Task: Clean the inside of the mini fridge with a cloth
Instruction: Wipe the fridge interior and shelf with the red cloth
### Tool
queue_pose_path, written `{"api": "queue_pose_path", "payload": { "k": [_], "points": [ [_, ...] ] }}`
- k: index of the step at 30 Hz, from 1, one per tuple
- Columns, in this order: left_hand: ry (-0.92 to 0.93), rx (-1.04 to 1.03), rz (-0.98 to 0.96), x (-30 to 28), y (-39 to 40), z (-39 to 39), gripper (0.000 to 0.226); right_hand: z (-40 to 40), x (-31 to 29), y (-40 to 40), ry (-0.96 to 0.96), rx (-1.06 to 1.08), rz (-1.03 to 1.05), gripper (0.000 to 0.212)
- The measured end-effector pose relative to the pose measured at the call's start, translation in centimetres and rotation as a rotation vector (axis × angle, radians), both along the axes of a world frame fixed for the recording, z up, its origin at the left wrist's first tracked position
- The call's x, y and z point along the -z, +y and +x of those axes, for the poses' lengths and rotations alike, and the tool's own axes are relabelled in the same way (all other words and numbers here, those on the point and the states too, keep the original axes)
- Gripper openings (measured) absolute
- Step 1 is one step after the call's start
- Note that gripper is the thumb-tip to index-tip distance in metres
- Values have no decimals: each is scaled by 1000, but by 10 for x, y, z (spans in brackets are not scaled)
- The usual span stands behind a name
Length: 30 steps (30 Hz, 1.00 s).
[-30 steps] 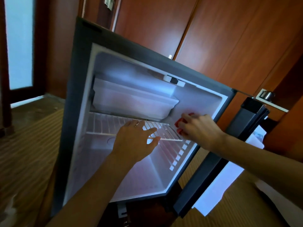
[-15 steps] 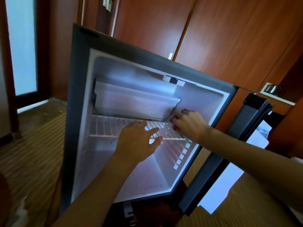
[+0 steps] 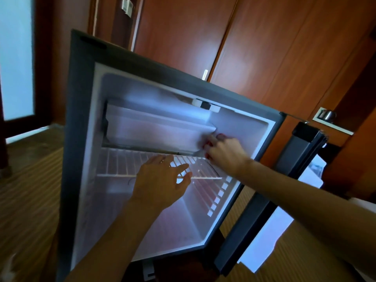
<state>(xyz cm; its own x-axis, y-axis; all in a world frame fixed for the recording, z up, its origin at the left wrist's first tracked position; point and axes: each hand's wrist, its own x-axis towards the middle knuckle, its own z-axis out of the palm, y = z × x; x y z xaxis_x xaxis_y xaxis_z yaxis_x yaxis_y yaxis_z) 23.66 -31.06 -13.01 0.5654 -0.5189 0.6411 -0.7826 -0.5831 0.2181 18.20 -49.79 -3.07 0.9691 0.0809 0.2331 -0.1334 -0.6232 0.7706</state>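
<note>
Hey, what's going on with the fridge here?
A person is cleaning an open mini fridge. The right hand holds a red cloth against the right end of the freezer box. The left hand, fingers spread, is at the front of the wire shelf. The door stands open on the right.

A hotel-style room or bedroom, where I'm crouched in front of an open mini fridge.

Around me I see tall reddish-brown wooden wardrobe doors (image 3: 264, 58), a striped brown carpet (image 3: 26, 200), a frosted glass door (image 3: 16, 58) on the left, and the small dark mini fridge (image 3: 81, 139) set on the floor against the panelling.
</note>
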Motion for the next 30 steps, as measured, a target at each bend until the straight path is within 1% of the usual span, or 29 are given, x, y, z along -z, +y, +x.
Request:
{"api": "queue_pose_path", "payload": {
  "k": [1,3,6,8,9,11,13,15,16,18,20,22,24,25,27,28,30],
  "points": [
    [5,0,8,0,0,0,25,-5,8,1,43,-17,20,34],
    [-12,-14,27,1,0,0,25,-22,12,-2,55,-78,21,32],
    [-12,-15,-3,2,-2,2,25,-38,-3,-6,72,-132,-57,29],
    [-14,-13,-23,3,-2,1,26,-31,-23,-7,-3,-102,-108,20],
    [-16,-13,-21,2,-2,1,27,-24,-34,-6,-66,-65,-105,19],
    [-27,-5,-16,1,-1,1,27,-10,-41,-3,-117,-15,-147,27],
    [-29,1,-10,0,1,1,28,0,-23,-5,-42,-72,-141,33],
    [-9,7,1,-1,2,-1,27,-3,5,-7,103,-61,-77,37],
    [-3,5,-5,-2,3,0,27,-9,11,-6,115,-67,-81,36],
    [5,4,-13,-3,3,0,27,-18,4,-7,96,-85,-48,32],
    [-14,6,-18,-1,2,0,27,-20,-11,-7,69,-71,-93,31],
    [-14,-2,-4,-2,1,0,28,-10,-32,-3,-27,-58,-158,26],
    [-18,1,-8,1,1,1,27,3,-40,2,-116,12,-160,26],
    [-25,1,-10,1,0,1,27,8,-37,3,-111,12,-154,29],
    [-32,5,-6,1,1,2,25,5,-21,2,-5,-7,-82,34],
    [-37,-1,-4,2,1,3,25,-3,-12,3,40,-11,-52,34],
    [-41,-15,6,2,1,3,24,-28,1,1,73,-63,-33,34]
  ]
}}
